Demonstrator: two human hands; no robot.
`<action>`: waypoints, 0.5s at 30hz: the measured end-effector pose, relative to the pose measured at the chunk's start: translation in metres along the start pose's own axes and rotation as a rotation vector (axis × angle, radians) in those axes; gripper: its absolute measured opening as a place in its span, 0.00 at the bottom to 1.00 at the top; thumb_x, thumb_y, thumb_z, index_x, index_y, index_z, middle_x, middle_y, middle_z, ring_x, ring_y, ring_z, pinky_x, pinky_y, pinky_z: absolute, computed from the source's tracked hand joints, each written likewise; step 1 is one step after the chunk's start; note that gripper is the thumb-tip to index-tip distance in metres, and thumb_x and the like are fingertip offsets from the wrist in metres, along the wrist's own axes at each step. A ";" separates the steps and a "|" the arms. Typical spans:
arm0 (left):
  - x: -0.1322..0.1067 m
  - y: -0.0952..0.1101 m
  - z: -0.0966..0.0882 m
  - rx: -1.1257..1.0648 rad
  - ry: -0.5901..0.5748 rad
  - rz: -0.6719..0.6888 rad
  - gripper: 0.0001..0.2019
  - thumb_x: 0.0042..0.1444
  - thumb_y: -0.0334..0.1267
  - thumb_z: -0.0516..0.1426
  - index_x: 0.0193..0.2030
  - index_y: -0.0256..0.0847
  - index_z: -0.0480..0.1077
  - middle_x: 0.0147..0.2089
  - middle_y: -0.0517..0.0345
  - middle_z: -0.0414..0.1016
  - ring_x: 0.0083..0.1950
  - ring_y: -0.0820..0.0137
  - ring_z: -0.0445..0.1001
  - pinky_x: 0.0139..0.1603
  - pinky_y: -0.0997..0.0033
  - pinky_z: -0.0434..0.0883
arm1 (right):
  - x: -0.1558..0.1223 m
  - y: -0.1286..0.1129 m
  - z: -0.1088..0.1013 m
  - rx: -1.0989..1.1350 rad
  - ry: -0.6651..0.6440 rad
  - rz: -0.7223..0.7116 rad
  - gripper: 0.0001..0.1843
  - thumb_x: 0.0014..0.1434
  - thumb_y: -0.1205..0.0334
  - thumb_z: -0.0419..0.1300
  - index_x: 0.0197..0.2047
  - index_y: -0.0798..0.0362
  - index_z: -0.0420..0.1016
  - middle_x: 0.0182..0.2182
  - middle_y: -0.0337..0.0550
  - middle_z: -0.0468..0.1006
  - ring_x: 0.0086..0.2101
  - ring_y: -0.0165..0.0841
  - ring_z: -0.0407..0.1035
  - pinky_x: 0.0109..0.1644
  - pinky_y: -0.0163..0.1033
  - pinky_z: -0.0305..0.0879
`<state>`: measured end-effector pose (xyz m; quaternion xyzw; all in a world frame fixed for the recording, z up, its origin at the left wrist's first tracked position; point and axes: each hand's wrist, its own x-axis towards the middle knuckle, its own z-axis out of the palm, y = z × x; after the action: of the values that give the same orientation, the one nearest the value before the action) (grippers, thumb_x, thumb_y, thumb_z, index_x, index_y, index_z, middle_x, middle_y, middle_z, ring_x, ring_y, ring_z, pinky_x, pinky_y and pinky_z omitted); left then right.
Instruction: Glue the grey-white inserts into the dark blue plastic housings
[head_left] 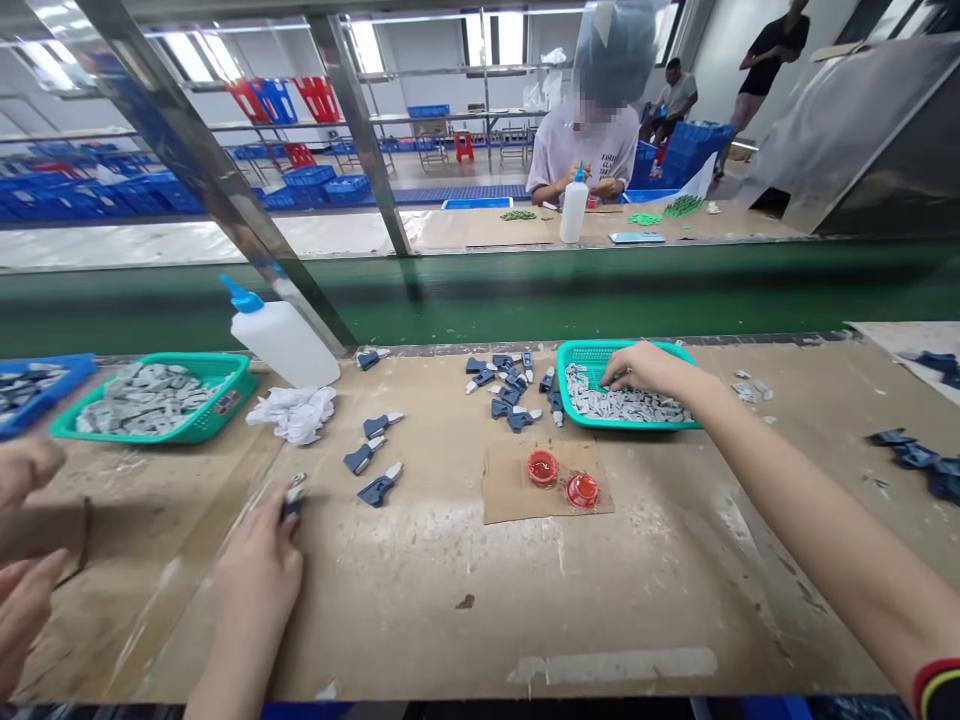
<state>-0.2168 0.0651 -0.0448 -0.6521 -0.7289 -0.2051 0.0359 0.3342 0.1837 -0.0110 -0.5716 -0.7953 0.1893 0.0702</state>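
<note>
While the left hand [262, 555] is pinching a dark clip [291, 504] left of the cardboard [504, 492], the right hand [641, 368], its grip unclear, is apparently picking among grey pieces [626, 406] in the green basket [589, 352] beyond the cardboard, a move calling for a precise pinch.

Grn basket [630, 424], gry bits [624, 404], navy pcs [376, 489]

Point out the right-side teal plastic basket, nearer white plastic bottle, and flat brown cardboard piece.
Right-side teal plastic basket [589, 354]: head view, inner back wall.
Nearer white plastic bottle [287, 343]: head view, middle of body.
Flat brown cardboard piece [519, 502]: head view, bare lower-left area.
</note>
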 end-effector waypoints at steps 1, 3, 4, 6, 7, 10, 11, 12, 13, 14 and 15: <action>0.005 0.001 0.003 -0.010 0.005 0.091 0.21 0.59 0.35 0.46 0.57 0.33 0.66 0.53 0.37 0.73 0.55 0.50 0.72 0.54 0.51 0.68 | 0.000 0.002 0.000 -0.004 -0.004 0.004 0.07 0.48 0.66 0.66 0.32 0.48 0.84 0.35 0.42 0.83 0.36 0.41 0.75 0.41 0.39 0.66; 0.014 0.012 0.004 -0.028 0.040 0.217 0.22 0.60 0.35 0.46 0.59 0.35 0.65 0.56 0.39 0.72 0.58 0.51 0.70 0.58 0.51 0.66 | -0.001 0.003 0.002 -0.009 -0.006 0.016 0.06 0.49 0.64 0.66 0.33 0.47 0.83 0.35 0.41 0.83 0.36 0.40 0.75 0.38 0.38 0.65; 0.018 0.023 0.002 -0.034 0.086 0.251 0.22 0.60 0.35 0.47 0.60 0.37 0.65 0.57 0.40 0.71 0.59 0.51 0.69 0.58 0.51 0.65 | -0.001 0.002 0.004 -0.010 -0.003 0.022 0.05 0.50 0.63 0.65 0.33 0.47 0.82 0.35 0.41 0.83 0.36 0.40 0.74 0.36 0.38 0.65; 0.026 0.054 -0.003 -0.057 0.183 0.298 0.21 0.60 0.34 0.49 0.60 0.41 0.65 0.58 0.43 0.70 0.60 0.53 0.67 0.59 0.52 0.64 | -0.002 -0.002 0.008 -0.013 0.017 0.033 0.04 0.52 0.64 0.64 0.32 0.48 0.81 0.34 0.42 0.82 0.35 0.39 0.74 0.35 0.37 0.63; 0.030 0.073 -0.005 -0.083 0.210 0.348 0.20 0.61 0.35 0.50 0.59 0.42 0.66 0.56 0.44 0.71 0.59 0.53 0.67 0.59 0.52 0.64 | -0.004 -0.005 0.010 -0.016 0.039 0.042 0.04 0.53 0.64 0.62 0.31 0.48 0.80 0.33 0.43 0.82 0.35 0.39 0.73 0.34 0.37 0.63; 0.044 0.139 0.000 -0.216 0.003 0.595 0.18 0.61 0.34 0.51 0.57 0.41 0.67 0.55 0.45 0.71 0.56 0.58 0.69 0.58 0.56 0.65 | -0.014 -0.018 0.012 -0.017 0.153 0.082 0.08 0.60 0.63 0.56 0.36 0.51 0.77 0.35 0.48 0.81 0.34 0.39 0.72 0.35 0.38 0.62; 0.050 0.160 0.006 -0.252 -0.107 0.655 0.18 0.61 0.33 0.51 0.58 0.41 0.66 0.56 0.45 0.70 0.57 0.58 0.68 0.58 0.56 0.65 | -0.022 -0.024 0.011 -0.013 0.200 0.094 0.10 0.62 0.62 0.53 0.39 0.52 0.76 0.36 0.49 0.80 0.35 0.40 0.72 0.35 0.39 0.62; 0.056 0.178 0.013 -0.302 -0.222 0.704 0.18 0.61 0.33 0.51 0.58 0.42 0.65 0.58 0.45 0.68 0.59 0.57 0.66 0.60 0.55 0.63 | -0.032 -0.031 0.010 -0.013 0.248 0.105 0.13 0.64 0.61 0.49 0.41 0.53 0.75 0.37 0.50 0.79 0.36 0.40 0.71 0.37 0.39 0.62; 0.062 0.193 0.022 -0.365 -0.346 0.736 0.18 0.59 0.32 0.53 0.56 0.42 0.67 0.59 0.46 0.67 0.61 0.56 0.64 0.61 0.54 0.61 | -0.044 -0.040 0.010 -0.005 0.300 0.112 0.15 0.66 0.60 0.46 0.44 0.54 0.73 0.37 0.50 0.79 0.36 0.40 0.71 0.38 0.40 0.62; 0.068 0.206 0.031 -0.387 -0.400 0.753 0.17 0.57 0.32 0.56 0.54 0.43 0.68 0.58 0.47 0.69 0.60 0.56 0.65 0.61 0.55 0.62 | -0.058 -0.049 0.010 0.023 0.356 0.114 0.17 0.68 0.60 0.43 0.46 0.54 0.72 0.36 0.49 0.78 0.36 0.39 0.70 0.39 0.40 0.62; 0.074 0.215 0.040 -0.410 -0.446 0.757 0.17 0.54 0.32 0.58 0.51 0.44 0.70 0.56 0.49 0.70 0.58 0.56 0.67 0.59 0.56 0.64 | -0.073 -0.060 0.012 0.073 0.414 0.116 0.19 0.68 0.59 0.42 0.47 0.54 0.72 0.35 0.48 0.77 0.36 0.38 0.70 0.39 0.40 0.62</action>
<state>-0.0115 0.1624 -0.0030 -0.8932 -0.3751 -0.1722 -0.1783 0.3022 0.0961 0.0082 -0.6402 -0.7223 0.1004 0.2417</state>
